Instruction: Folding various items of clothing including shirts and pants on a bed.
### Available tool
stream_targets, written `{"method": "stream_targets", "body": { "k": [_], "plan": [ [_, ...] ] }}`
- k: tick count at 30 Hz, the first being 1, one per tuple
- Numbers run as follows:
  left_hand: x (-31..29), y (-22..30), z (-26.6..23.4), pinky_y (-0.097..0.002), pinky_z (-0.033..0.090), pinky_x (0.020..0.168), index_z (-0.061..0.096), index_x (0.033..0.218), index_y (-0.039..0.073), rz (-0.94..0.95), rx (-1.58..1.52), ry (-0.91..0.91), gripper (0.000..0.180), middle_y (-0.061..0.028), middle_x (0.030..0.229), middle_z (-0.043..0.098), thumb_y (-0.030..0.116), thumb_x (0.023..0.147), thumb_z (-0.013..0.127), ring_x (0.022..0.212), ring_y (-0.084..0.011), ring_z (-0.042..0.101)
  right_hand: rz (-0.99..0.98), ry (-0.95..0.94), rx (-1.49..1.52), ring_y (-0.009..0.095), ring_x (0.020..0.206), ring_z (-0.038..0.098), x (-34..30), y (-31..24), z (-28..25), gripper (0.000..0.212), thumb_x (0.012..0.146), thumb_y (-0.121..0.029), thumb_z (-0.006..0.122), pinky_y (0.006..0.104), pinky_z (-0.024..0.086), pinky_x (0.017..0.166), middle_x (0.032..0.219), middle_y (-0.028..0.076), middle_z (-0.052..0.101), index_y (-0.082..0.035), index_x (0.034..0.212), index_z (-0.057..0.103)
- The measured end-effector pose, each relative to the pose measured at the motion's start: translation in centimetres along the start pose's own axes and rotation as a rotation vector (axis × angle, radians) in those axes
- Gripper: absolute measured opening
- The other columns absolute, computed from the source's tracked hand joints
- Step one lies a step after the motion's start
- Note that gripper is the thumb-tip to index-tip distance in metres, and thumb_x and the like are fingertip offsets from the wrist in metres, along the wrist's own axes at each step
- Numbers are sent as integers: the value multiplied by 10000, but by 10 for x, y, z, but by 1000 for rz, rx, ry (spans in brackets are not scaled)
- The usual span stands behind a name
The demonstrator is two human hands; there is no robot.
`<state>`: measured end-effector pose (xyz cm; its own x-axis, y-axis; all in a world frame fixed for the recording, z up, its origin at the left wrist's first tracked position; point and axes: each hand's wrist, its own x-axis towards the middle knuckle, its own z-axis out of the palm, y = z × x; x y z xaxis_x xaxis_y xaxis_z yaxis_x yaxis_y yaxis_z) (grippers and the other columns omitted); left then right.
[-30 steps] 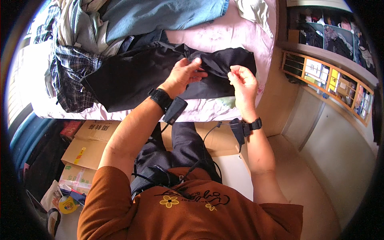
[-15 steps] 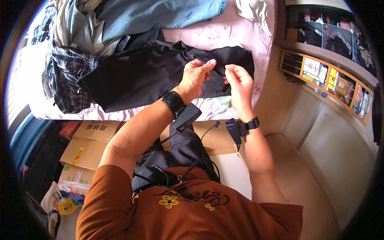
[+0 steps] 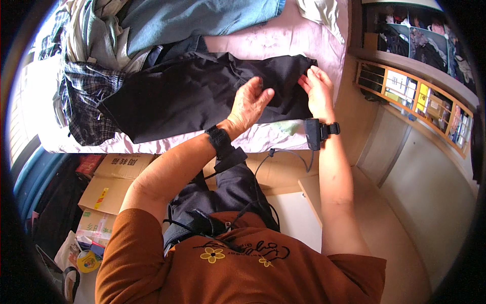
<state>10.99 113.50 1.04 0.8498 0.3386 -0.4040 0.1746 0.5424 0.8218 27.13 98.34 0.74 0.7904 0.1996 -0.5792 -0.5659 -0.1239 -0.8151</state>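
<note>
A pair of black trousers (image 3: pixel 167 99), by its look, lies stretched from left to right along the near side of the bed. My left hand (image 3: pixel 250 105) hovers over or rests on its near right part, thumb and fingers apart, holding nothing that I can see. At the right end of the black cloth is my right hand (image 3: pixel 320 92), its fingers stretched out and touching the edge. Some of the cloth under both hands is hidden. Each wrist wears a black strap with a small device.
A dark plaid shirt (image 3: pixel 93 101) and grey clothes heap at the left. Blue denim (image 3: pixel 202 23) lies behind, and a white garment (image 3: pixel 324 15) at the far right of the pink bedsheet (image 3: pixel 258 41). Cardboard boxes (image 3: pixel 109 192) stand below the bed; a shelf (image 3: pixel 415 101) is at right.
My right hand has moved right to the trousers' end, its pinched fingers now stretched out. My left hand has opened and come slightly nearer me. The cloth's right end lies flatter.
</note>
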Motion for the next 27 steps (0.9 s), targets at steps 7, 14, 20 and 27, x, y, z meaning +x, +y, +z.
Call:
{"method": "stream_targets", "body": {
  "k": [7,14,20,27],
  "plan": [
    [-34,-19,-12,-352,544,809,393,1277,74,-395,-15,-81,454,-119,1148,572,41,890,629,974,-218,607,50,40,-54,175,898,617,18,12,7,387,833,-55,700,287,508,783,1027,77,624,37,1177,548],
    [-43,-7,-18,-328,571,707,525,1195,-21,-697,182,-274,291,-164,1081,651,68,923,577,920,-226,677,-205,217,-208,143,850,617,48,18,-5,346,784,23,689,253,500,753,1011,105,659,64,1113,592],
    [-19,13,-26,-399,470,939,581,1142,51,460,1020,27,494,-162,1143,557,-65,664,629,1099,-343,543,-339,310,-614,228,931,636,44,21,-35,448,803,-285,755,338,497,828,1008,126,675,11,1110,621],
    [2,4,-28,-619,227,1088,471,1375,76,93,1644,-615,605,-158,1508,310,228,824,670,1402,-340,287,-227,230,-1066,269,773,643,12,26,-52,309,736,-201,791,383,498,701,816,133,664,-14,945,659]
  ]
}}
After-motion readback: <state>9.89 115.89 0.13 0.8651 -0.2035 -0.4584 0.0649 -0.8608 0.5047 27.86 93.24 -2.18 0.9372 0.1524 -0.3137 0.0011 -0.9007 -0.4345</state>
